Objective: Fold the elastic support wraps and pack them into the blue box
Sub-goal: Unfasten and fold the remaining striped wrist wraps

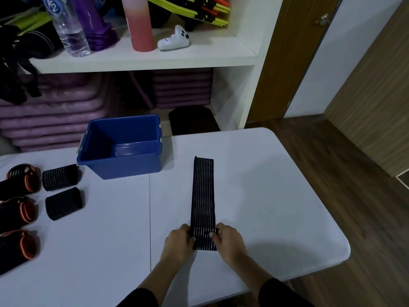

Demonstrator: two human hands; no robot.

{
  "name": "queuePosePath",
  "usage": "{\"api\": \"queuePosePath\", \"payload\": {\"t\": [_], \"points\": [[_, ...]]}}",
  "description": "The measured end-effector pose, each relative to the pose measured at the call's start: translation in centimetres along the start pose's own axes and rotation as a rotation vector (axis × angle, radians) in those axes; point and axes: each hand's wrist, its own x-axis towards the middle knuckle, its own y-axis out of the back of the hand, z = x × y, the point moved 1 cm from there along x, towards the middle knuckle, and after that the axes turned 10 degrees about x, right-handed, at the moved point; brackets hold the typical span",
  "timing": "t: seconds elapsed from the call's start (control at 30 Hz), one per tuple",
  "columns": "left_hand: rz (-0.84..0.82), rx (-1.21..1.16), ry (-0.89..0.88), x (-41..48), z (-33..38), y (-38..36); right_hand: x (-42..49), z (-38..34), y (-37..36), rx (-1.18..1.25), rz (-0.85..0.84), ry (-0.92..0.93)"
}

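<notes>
First fold just starting
Both hands, left hand (178, 239) and right hand (228, 240), pinch the long black striped elastic wrap's (203, 196) near end; the blue plastic box (124, 167) holds 0 wraps.

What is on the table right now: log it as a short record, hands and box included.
in work: striped wrap, lying flat and lengthwise on the table
left hand: pinches the wrap's near end at its left edge
right hand: pinches the same end at the opposite edge
blue box: open, nothing visible inside, beyond and left of the wrap
black bundled wraps: two, left of the box
orange-trimmed wraps: three, at the table's left edge
</notes>
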Motion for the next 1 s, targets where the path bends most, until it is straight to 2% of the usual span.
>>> {"api": "queuePosePath", "payload": {"t": [0.1,0.17,0.27,0.33,0.43,0.53,0.7,0.77,0.87,1.0], "points": [[0.124,0.112,-0.038,-0.2,0.2,0.0,0.0,0.5,0.3,0.068,0.040,0.007],[0.192,0.223,-0.199,-0.4,0.2,-0.1,-0.1,1.0,0.5,0.087,0.021,0.143],[0.196,0.283,-0.389,-0.5,-0.4,-0.4,-0.6,1.5,0.8,0.012,-0.127,0.300],[0.144,0.318,-0.407,-0.5,-1.0,-0.4,-0.5,1.9,0.9,-0.083,-0.208,0.333],[0.103,0.418,-0.443,-0.1,-1.6,-0.2,-0.3,1.7,0.9,-0.124,-0.191,0.367],[0.094,0.339,-0.388,0.3,-1.0,0.5,0.0,1.0,1.2,-0.015,-0.137,0.320],[-0.041,-0.003,-0.114,0.6,-0.3,1.6,0.3,0.9,1.4,0.093,-0.144,0.153],[-0.055,-0.066,-0.046,0.8,-0.2,1.3,0.5,0.8,1.2,0.094,-0.104,0.085],[0.052,0.039,-0.022,0.8,0.2,1.2,0.7,0.7,1.0,0.101,-0.042,0.032],[0.209,0.296,-0.243,0.9,0.4,0.9,0.8,0.6,1.5,-0.018,-0.058,0.282]]}}
